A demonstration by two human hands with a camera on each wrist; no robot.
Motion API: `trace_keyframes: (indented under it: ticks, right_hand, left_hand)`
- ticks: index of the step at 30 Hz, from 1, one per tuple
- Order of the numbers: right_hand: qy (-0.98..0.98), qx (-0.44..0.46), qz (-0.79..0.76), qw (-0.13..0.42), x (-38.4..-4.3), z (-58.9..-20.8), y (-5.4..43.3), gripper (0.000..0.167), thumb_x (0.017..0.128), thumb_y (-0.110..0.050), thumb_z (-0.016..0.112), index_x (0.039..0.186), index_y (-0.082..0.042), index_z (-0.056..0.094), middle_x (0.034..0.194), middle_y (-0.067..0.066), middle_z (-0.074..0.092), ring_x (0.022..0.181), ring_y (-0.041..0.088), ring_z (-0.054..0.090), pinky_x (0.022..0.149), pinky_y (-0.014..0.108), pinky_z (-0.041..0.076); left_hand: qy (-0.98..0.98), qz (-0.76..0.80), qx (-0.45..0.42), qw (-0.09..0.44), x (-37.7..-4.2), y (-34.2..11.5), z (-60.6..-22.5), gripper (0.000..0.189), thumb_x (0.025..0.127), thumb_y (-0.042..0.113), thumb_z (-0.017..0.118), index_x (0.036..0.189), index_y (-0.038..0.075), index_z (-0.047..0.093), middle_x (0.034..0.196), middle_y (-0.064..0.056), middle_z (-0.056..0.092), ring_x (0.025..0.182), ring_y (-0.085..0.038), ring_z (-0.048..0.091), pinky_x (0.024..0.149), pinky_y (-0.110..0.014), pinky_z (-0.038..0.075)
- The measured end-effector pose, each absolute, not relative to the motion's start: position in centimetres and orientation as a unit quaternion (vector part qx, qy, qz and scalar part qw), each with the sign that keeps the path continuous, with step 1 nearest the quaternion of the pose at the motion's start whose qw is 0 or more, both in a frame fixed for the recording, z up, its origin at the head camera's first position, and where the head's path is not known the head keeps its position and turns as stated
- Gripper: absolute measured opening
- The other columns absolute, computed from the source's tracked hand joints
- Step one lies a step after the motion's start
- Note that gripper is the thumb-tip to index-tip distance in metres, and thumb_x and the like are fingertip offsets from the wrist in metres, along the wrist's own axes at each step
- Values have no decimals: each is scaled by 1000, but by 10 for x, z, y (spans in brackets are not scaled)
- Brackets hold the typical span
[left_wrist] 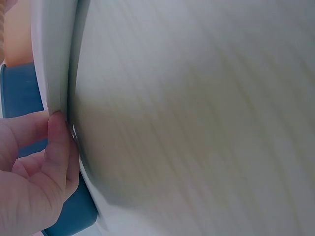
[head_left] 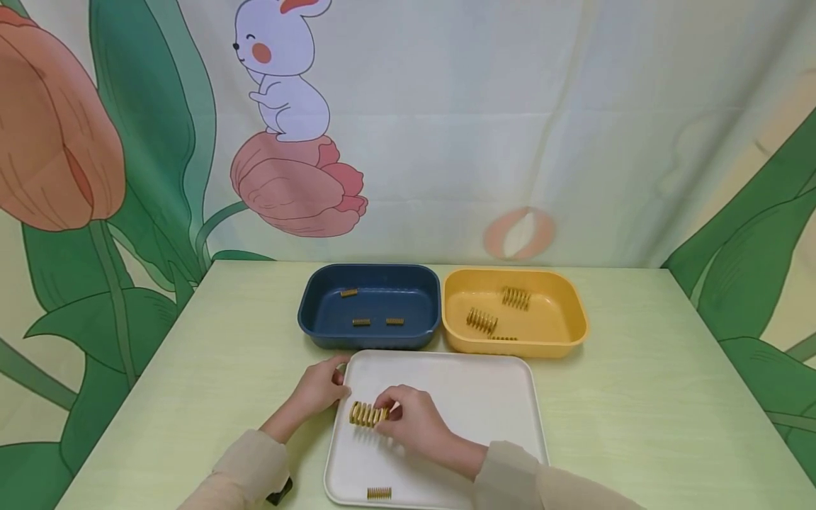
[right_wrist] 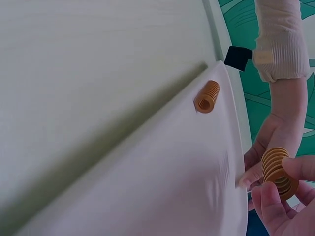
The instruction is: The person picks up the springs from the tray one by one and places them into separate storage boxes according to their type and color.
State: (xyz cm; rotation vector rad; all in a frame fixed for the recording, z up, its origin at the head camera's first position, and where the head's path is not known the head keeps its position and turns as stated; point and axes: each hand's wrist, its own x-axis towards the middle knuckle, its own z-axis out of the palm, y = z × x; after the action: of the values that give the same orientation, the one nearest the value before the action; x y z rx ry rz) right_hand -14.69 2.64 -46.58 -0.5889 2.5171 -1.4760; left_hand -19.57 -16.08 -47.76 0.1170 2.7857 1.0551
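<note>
My right hand (head_left: 417, 419) pinches a large gold coil spring (head_left: 367, 414) by one end, between thumb and fingers, just over the white tray (head_left: 459, 386). In the right wrist view the same spring (right_wrist: 274, 167) shows its open coils. At the tray's left edge, near its upper corner, my left hand (head_left: 316, 387) holds the rim. The left wrist view shows the fingers (left_wrist: 58, 142) pinching that rim (left_wrist: 51, 59). A smaller gold spring (head_left: 379, 493) lies on the tray by the near edge; it also appears in the right wrist view (right_wrist: 206, 97).
Behind the tray stands a dark blue bin (head_left: 370, 273) with 3 small springs inside. Beside it, a yellow bin (head_left: 554, 322) holds 3 larger springs, one partly hidden by the near wall. A printed curtain (head_left: 446, 142) hangs behind the pale green table (head_left: 637, 397).
</note>
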Motion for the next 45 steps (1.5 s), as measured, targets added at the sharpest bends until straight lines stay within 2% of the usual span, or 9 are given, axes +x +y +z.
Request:
trace_keyframes:
  ticks: [11,26,37,45]
  right_hand:
    - [847,-198,-489,70,-154,-460,36,19,68,-1,68,86,-5,63,84,7,62,69,11,58,62,16,46]
    - [854,-193,-478,69,-163,-455,43,21,69,-1,70,88,-4,62,86,7,60,69,9,57,61,16,45]
    - [852,-194,-482,61,-168,-445,52,24,71,-1,68,94,0,63,92,14,59,73,15,58,63,16,46]
    - [859,-189,-472,58,-173,-441,57,24,71,-2,69,94,-2,63,93,12,61,73,15,59,62,17,46]
  left_hand:
    - [931,354,40,77,-196,-161,-479,49,69,-6,60,117,-1,51,64,-3,48,48,-10,43,45,-22,36]
    - [929,358,32,89,-197,-161,-479,50,70,-5,60,119,0,50,65,-3,48,47,-9,43,45,-21,36]
    - [930,356,41,81,-198,-163,-483,49,69,-4,61,117,0,51,63,-2,48,46,-9,44,45,-21,36]
    - [929,360,49,74,-198,-164,-484,49,68,-5,60,116,-1,51,63,-2,48,45,-9,44,45,-22,36]
